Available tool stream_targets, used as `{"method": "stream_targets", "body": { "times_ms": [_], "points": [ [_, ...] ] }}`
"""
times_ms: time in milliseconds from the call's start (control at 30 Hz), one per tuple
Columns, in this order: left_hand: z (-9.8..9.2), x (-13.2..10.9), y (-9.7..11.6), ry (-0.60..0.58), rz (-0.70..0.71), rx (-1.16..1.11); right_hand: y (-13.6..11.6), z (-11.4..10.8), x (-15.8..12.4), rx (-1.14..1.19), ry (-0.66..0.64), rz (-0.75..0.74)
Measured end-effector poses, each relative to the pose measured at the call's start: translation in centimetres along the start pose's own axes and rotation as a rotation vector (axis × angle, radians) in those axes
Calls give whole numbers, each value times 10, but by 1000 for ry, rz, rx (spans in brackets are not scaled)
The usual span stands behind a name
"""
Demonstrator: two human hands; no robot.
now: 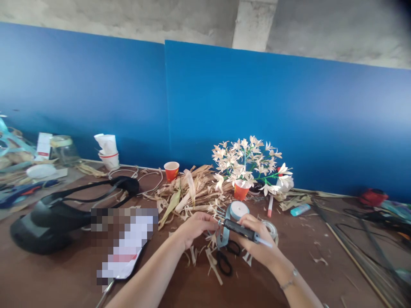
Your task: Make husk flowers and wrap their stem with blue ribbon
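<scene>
Black-handled scissors (224, 266) lie on the brown tabletop (192, 288), toward its near edge, among husk scraps. Just beyond, the right hand (262, 253) is wrapped around a black glue gun (240, 229), its tip beside the left hand (196, 227), whose fingers are pinched together; anything between them is too small to tell. Behind are a ribbon roll (239, 209), then piled dried husks (184, 194). Near the far edge, a red cup (240, 191) holds pale flowers (245, 160).
</scene>
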State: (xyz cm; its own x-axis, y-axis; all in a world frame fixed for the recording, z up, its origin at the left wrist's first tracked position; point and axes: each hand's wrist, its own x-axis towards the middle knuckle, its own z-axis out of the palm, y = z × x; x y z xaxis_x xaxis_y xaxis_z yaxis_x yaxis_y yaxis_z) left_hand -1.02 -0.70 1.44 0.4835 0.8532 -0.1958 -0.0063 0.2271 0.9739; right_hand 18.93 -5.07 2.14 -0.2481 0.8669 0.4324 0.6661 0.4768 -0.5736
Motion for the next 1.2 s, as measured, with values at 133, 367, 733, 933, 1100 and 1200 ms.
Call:
{"method": "stream_targets", "body": {
  "times_ms": [133,367,733,933,1100,1200],
  "points": [
    [0,0,0,1,1,-16,0,0,0,15,-6,-11],
    [1,-1,2,8,-19,-9,1,0,-1,2,-3,-12],
    [1,-1,2,25,-14,-2,1,0,-1,9,5,-27],
    [1,-2,2,11,-36,-22,0,-1,-1,-22,4,9],
    [0,0,-1,26,25,83,-2,-3,-1,-13,-17,-18],
    [0,2,-4,41,78,286,-1,-8,1,-61,20,-22]
  ]
}}
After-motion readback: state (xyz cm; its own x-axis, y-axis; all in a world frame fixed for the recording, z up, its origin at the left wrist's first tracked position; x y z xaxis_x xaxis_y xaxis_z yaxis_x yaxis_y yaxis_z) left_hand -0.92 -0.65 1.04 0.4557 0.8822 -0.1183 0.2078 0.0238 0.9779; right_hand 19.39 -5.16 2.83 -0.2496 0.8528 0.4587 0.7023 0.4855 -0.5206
